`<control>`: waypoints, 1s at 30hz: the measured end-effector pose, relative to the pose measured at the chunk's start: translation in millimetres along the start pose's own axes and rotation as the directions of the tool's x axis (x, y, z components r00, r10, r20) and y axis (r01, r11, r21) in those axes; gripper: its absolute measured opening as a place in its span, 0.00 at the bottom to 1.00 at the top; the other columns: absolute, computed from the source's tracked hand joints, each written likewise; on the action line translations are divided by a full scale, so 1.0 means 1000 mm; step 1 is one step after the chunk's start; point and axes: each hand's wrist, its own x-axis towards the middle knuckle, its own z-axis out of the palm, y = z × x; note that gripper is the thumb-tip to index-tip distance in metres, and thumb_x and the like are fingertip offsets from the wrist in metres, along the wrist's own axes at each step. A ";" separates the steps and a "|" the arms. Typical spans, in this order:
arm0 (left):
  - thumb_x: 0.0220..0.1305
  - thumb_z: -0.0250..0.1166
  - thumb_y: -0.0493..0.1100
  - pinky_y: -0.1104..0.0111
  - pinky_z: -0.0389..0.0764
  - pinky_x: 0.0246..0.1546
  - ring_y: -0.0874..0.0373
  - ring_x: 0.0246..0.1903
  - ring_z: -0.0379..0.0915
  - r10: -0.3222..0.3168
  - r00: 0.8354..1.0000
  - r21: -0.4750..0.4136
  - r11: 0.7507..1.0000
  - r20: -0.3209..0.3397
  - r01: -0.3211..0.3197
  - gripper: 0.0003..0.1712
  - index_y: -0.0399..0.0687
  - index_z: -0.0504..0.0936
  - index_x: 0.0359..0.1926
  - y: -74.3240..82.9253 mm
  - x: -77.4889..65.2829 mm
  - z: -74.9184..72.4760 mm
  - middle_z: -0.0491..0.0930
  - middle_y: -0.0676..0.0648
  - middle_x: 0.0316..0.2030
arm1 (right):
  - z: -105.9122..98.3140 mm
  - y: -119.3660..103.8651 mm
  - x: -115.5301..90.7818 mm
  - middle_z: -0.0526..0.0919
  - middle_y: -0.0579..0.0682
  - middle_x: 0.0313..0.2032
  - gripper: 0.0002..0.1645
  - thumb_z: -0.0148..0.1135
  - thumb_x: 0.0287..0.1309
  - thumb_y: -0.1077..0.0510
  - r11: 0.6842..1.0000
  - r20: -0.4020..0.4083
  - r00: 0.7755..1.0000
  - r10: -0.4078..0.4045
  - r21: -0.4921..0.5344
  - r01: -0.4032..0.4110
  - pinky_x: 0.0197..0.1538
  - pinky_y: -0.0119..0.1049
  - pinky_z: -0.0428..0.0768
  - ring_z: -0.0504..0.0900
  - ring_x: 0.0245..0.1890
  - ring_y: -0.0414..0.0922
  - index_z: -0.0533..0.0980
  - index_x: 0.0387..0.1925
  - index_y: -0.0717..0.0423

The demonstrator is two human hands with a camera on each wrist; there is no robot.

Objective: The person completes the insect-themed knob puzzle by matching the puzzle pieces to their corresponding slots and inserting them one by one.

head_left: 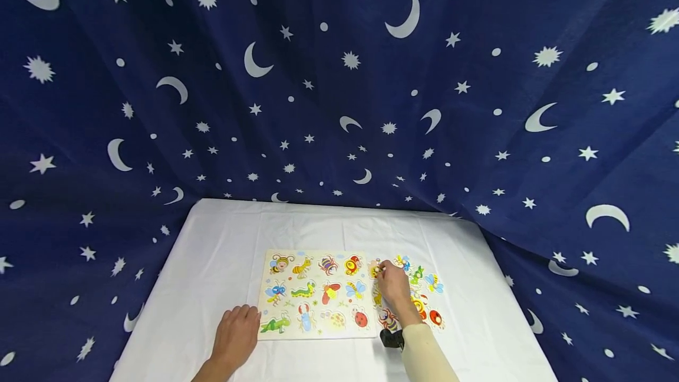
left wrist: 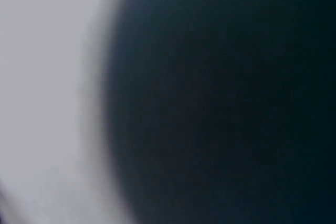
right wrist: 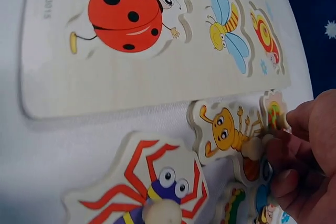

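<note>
A wooden insect puzzle board (head_left: 316, 335) lies flat on the table. To its right is a loose group of knobbed pieces. Among these my right hand (head_left: 395, 286) pinches a small puzzle piece (right wrist: 274, 109) with a pink and green picture, close beside the board's right edge. Near those fingers lie an orange ant piece (right wrist: 223, 129) and a purple-and-red spider piece (right wrist: 157, 182) with a round wooden knob. My left hand (head_left: 237, 332) rests on the cloth at the board's lower left edge, fingers relaxed. A dark blur fills most of the left wrist view.
White cloth (head_left: 212, 264) covers the table. Loose pieces, including a blue-winged insect (head_left: 434, 283) and a ladybug (head_left: 436, 318), lie around and beyond my right forearm. A dark blue curtain (head_left: 318, 99) with moons and stars hangs behind and along the sides.
</note>
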 end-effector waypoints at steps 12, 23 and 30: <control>0.67 0.60 0.48 0.73 0.57 0.25 0.67 0.19 0.54 0.001 0.997 -0.137 0.991 0.074 0.009 0.14 0.59 0.70 0.23 0.003 0.002 -0.008 0.59 0.62 0.16 | 0.006 0.002 0.002 0.83 0.54 0.27 0.06 0.61 0.59 0.60 1.000 0.022 1.000 -0.001 -0.015 0.002 0.26 0.38 0.73 0.76 0.21 0.43 0.79 0.37 0.59; 0.67 0.58 0.49 0.68 0.62 0.15 0.61 0.10 0.62 -0.074 0.892 -0.286 0.933 0.446 0.220 0.16 0.49 0.72 0.23 0.011 0.004 -0.040 0.67 0.54 0.10 | 0.004 0.001 0.011 0.83 0.56 0.30 0.07 0.60 0.61 0.59 0.999 0.054 0.997 0.047 0.004 -0.047 0.29 0.41 0.75 0.77 0.24 0.46 0.78 0.38 0.59; 0.68 0.57 0.47 0.75 0.61 0.07 0.64 0.03 0.69 -0.027 0.783 -0.451 0.805 0.621 0.385 0.21 0.47 0.70 0.18 -0.004 0.007 -0.051 0.71 0.54 0.04 | 0.010 -0.003 0.012 0.84 0.55 0.30 0.06 0.64 0.60 0.59 0.999 0.046 0.998 0.039 0.016 -0.040 0.28 0.40 0.76 0.79 0.24 0.47 0.78 0.37 0.58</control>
